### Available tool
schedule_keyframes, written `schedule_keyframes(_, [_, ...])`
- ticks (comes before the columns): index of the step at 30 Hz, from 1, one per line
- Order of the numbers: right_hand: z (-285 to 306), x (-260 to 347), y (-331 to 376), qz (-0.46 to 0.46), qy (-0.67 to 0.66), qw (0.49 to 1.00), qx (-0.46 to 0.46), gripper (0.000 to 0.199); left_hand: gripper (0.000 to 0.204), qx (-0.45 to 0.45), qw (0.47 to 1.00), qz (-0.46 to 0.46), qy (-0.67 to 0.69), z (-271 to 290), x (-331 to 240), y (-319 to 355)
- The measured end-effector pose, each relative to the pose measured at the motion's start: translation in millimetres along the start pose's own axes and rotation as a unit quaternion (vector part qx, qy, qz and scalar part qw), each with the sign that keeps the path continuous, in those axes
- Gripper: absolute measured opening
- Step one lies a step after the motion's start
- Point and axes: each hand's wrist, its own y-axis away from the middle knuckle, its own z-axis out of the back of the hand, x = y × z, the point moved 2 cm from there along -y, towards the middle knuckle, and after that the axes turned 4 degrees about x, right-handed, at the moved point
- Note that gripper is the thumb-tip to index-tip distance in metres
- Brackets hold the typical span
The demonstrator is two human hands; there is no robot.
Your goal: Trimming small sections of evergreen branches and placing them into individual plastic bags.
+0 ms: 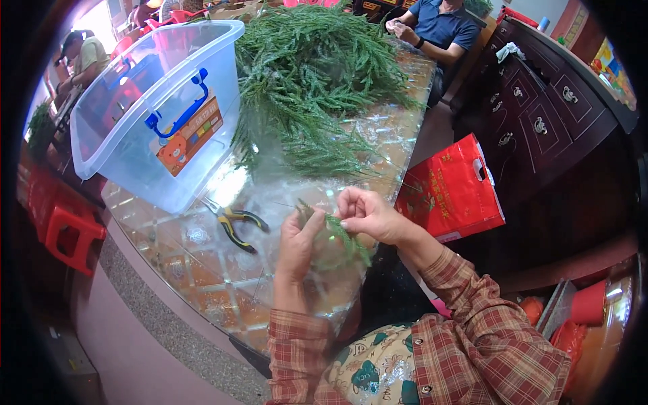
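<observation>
My left hand (297, 236) is closed in a pinch on a green artificial pine sprig (347, 237), with a thin wire sticking out past the fingers to the left. The fingers of my right hand (370, 216) are closed on the same sprig, just to the right of the left hand. Its needles hang down toward me between and below the hands. Left of my left hand, pliers (225, 217) with black and yellow handles lie on the table. Just beyond my hands a big heap of green pine sprigs (317, 74) covers the table.
A clear plastic bin (128, 158) with a blue handle stands on the table's left. The tabletop (196, 253) has a shiny clear cover. Right of it are a red bag (452, 189) and a dark cabinet (513, 115). A red stool (71, 233) stands left; another person (442, 30) sits across.
</observation>
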Motion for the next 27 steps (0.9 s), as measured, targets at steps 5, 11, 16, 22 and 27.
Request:
schedule_keyframes(5, [-16.5,5.8,7.7,0.14,0.351,0.916,-0.136,0.017,0.011,-0.031,0.996,-0.018,-0.076,4.9,9.3,-3.7])
schedule_keyframes(11, [-21.3,5.7,9.6,0.259,0.579,0.758,-0.152,0.019,0.012,-0.063,0.989,-0.036,-0.132,8.3,13.4,-5.6])
schedule_keyframes(16, [-20.5,11.2,6.9,0.273,0.594,0.735,-0.182,0.019,0.013,-0.099,0.956,-0.114,-0.251,6.4,12.4,-5.9])
schedule_keyframes(22, [-9.6,-0.9,0.3,0.301,0.595,0.732,-0.139,0.02,0.021,-0.069,0.988,-0.026,-0.136,18.1,18.6,-9.5])
schedule_keyframes(27, [-13.3,-0.8,0.8,0.338,0.591,0.724,-0.114,0.017,0.027,0.016,0.972,0.112,0.207,8.8,11.2,-5.9])
